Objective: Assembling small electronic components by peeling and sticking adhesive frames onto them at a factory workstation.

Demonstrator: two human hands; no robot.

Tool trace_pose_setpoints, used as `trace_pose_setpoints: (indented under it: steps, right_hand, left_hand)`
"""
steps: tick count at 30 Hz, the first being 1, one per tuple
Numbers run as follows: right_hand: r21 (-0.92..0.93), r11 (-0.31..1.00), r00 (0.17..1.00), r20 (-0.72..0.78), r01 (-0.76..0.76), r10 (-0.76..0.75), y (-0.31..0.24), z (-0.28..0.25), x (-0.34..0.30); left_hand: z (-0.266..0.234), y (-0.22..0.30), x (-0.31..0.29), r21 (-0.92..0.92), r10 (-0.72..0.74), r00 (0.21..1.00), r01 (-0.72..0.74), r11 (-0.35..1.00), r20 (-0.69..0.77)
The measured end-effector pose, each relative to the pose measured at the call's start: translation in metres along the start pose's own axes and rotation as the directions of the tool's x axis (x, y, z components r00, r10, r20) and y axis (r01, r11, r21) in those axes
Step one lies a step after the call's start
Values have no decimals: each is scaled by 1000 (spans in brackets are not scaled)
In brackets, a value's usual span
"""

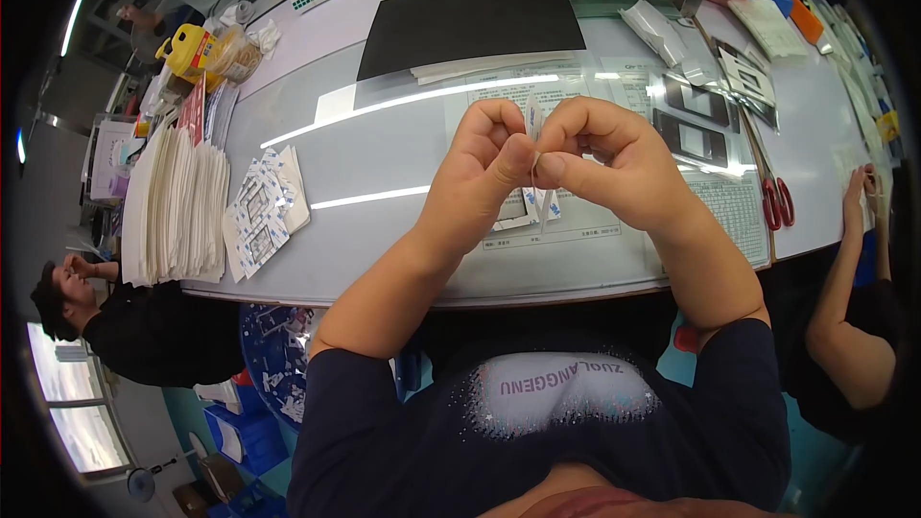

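Above the front of the glass-topped table point(374, 158), my left hand point(487, 161) and my right hand point(614, 161) meet at the fingertips. Between them, both pinch a thin white sheet with blue print point(532, 118), seen almost edge-on. Its lower part hangs below my thumbs, and my fingers hide the middle. Partly behind my hands, a white cut-out piece point(513, 218) lies on the table. Printed papers point(595, 230) lie flat beneath. To the left rests a small pile of blue-and-white printed sheets with rectangular cut-outs point(259, 213).
Standing white card stacks point(173, 201) line the left side. A black board point(470, 24) lies at the back. Dark framed panels point(693, 134) and red-handled scissors point(778, 203) are on the right. Co-workers sit at both sides; one's hand point(854, 200) touches the right table. A scrap-filled blue bin point(273, 355) stands below left.
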State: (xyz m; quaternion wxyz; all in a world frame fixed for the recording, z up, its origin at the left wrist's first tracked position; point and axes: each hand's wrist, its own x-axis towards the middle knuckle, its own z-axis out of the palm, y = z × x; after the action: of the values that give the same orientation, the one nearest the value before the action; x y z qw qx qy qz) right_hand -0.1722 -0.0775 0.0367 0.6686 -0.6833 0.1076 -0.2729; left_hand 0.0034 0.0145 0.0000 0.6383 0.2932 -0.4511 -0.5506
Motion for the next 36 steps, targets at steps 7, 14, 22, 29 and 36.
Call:
trace_pose_setpoints:
  steps: [7,14,22,29,36]
  right_hand:
    - [-444,830,926,0,339,-378,-2,1,0]
    - [-456,796,904,49,398,-424,-2,1,2]
    - [-340,889,951,79,308,-300,-3,-2,0]
    - [-333,892,952,78,306,-297,-2,-4,1]
    - [-427,824,922,69,372,-381,-5,1,0]
  left_hand:
    - [-1,1,0,176,123,990,-132,975,64]
    - [4,8,0,210,82,996,-84,974,18]
    - [-1,6,1,176,66,982,-97,980,176]
    - [4,4,1,169,112,975,-146,975,193]
    - [-3,6,3,296,220,941,-293,909,255]
